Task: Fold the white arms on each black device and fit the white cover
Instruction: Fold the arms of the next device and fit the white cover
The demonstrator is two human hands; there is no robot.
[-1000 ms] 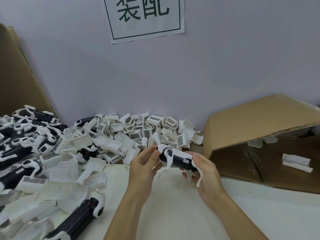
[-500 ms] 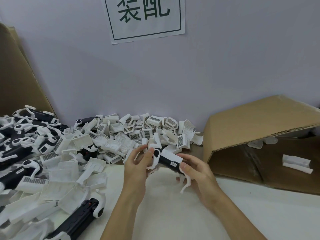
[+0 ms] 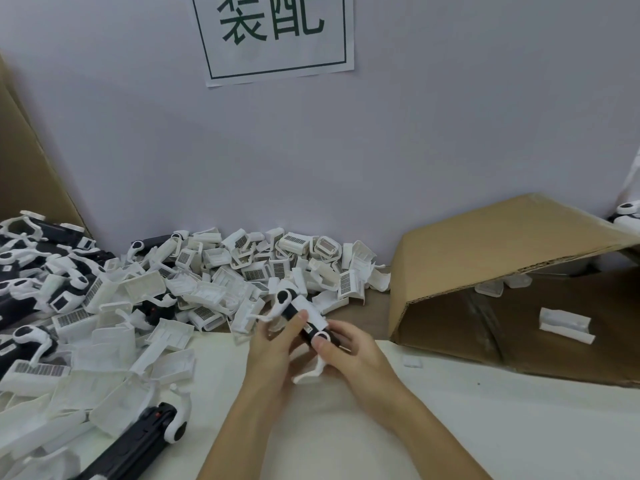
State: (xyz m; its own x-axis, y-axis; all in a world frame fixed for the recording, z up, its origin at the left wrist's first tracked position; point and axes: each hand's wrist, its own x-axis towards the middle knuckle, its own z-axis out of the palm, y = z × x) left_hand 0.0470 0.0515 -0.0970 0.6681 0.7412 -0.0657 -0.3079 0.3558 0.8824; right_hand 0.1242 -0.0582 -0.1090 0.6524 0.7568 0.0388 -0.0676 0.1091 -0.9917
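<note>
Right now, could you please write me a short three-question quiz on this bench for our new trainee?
1. True or false: both hands grip the black device.
2. Where does the pile of white covers lie? A) on the person's left, along the wall B) inside the cardboard box C) on the floor
3. Fill in: the arm hanging below the device is coloured ____.

Key: 1 true, the left hand and right hand both hold it. 2 A. 3 white.
</note>
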